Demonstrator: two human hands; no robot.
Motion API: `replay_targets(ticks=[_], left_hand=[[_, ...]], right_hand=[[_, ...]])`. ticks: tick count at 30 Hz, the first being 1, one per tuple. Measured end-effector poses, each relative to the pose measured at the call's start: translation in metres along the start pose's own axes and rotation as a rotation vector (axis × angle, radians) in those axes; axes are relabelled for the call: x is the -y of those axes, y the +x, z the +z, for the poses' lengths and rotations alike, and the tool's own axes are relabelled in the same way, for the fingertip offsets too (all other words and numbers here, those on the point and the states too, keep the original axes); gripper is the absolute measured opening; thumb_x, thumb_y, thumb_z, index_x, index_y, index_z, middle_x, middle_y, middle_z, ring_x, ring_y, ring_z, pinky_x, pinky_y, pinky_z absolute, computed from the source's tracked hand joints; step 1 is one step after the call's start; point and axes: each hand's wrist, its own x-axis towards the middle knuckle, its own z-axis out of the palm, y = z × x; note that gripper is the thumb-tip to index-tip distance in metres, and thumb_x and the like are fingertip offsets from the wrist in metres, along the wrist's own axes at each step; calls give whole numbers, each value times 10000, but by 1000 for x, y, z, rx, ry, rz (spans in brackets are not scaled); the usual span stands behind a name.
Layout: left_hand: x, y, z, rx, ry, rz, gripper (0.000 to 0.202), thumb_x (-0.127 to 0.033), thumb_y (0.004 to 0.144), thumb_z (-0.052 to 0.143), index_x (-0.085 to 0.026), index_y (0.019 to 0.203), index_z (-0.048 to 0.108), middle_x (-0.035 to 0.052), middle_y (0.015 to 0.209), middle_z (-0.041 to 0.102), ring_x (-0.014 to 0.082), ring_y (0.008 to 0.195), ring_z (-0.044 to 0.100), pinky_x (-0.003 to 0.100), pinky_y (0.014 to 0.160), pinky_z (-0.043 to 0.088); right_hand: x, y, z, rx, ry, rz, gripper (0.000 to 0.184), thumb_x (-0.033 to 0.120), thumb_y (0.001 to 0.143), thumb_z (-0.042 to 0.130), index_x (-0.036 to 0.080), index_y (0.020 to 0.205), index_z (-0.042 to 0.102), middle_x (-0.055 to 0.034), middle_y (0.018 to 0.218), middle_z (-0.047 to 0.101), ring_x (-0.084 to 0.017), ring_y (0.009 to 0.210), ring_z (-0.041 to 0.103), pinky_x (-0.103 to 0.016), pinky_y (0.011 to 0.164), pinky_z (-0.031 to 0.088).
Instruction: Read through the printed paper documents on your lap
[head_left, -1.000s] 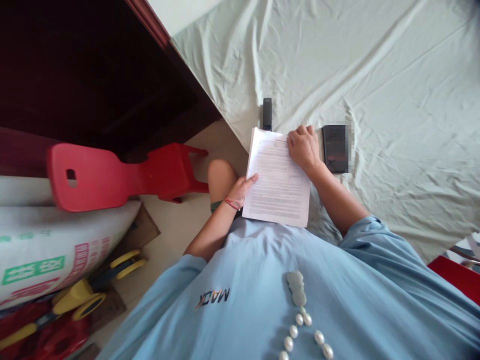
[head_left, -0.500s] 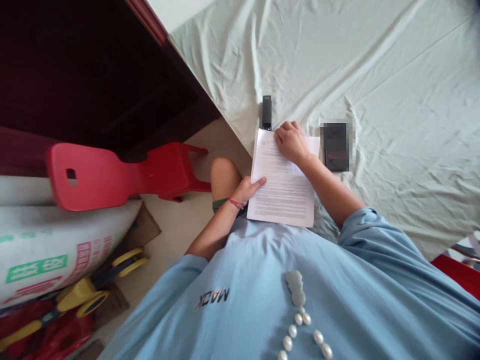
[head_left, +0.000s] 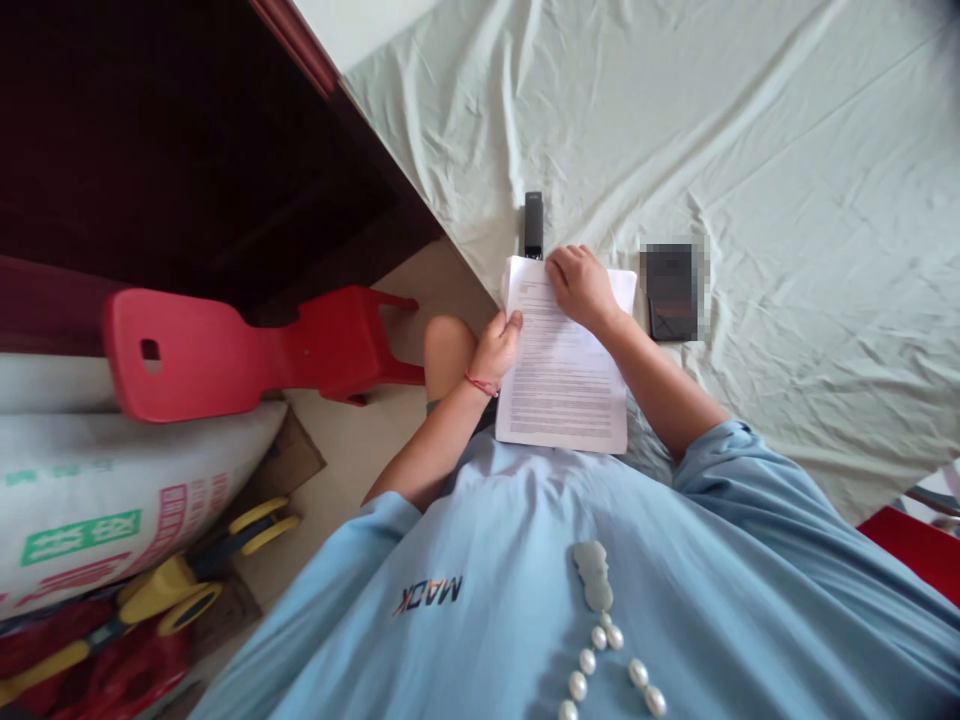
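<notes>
A thick stack of printed paper (head_left: 562,390) lies across my lap and the edge of the sheet-covered surface. My left hand (head_left: 496,350) grips its left edge near the upper part, thumb on top and the other fingers hidden. My right hand (head_left: 582,287) rests over the top edge with its fingers curled onto the paper. Just beyond the top left corner is a black stapler (head_left: 533,222), its near end touching or slightly under the sheets.
A dark flat object (head_left: 673,290), partly blurred out, lies on the pale sheet (head_left: 750,150) at the right. On my left stand a red plastic chair (head_left: 322,345), a printed white sack (head_left: 150,490) and a yellow-wheeled toy (head_left: 161,590). Dark wooden furniture (head_left: 187,150) is behind them.
My left hand has slid up the paper's left edge, toward the top corner. My right hand stays at the top edge, shifted only slightly.
</notes>
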Motion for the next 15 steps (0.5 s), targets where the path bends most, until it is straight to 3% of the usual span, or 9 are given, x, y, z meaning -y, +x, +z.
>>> replay_targets(ticks=[4, 8, 11, 15], left_hand=[[-3, 0, 7, 62, 28, 54, 449, -619, 893, 797, -185, 998, 752, 60, 1008, 790, 241, 1088, 732, 319, 950, 552], [-7, 1, 8, 105, -94, 6, 648, -724, 747, 882, -175, 1056, 733, 70, 1008, 801, 277, 1109, 751, 359, 951, 584], [-8, 3, 6, 124, -96, -51, 713, -745, 649, 931, -148, 983, 731, 87, 934, 796, 306, 1075, 762, 382, 913, 604], [-7, 2, 6, 137, -30, -48, 712, -785, 635, 908, -137, 877, 739, 91, 855, 784, 311, 1022, 769, 361, 816, 605]], right_hand=[[5, -6, -5, -8, 5, -49, 441, 304, 1101, 357, 207, 1356, 703, -155, 1307, 733, -345, 1234, 587, -502, 1061, 463], [7, -7, -7, 39, 10, -47, 463, 292, 1112, 349, 190, 1389, 706, -155, 1289, 743, -333, 1228, 604, -488, 1066, 477], [7, -7, -6, 5, 2, -61, 479, 301, 1129, 337, 190, 1453, 671, -158, 1366, 725, -333, 1290, 591, -489, 1091, 472], [9, -7, -7, -23, -7, -81, 458, 287, 1128, 352, 200, 1446, 670, -151, 1405, 716, -338, 1350, 569, -496, 1122, 450]])
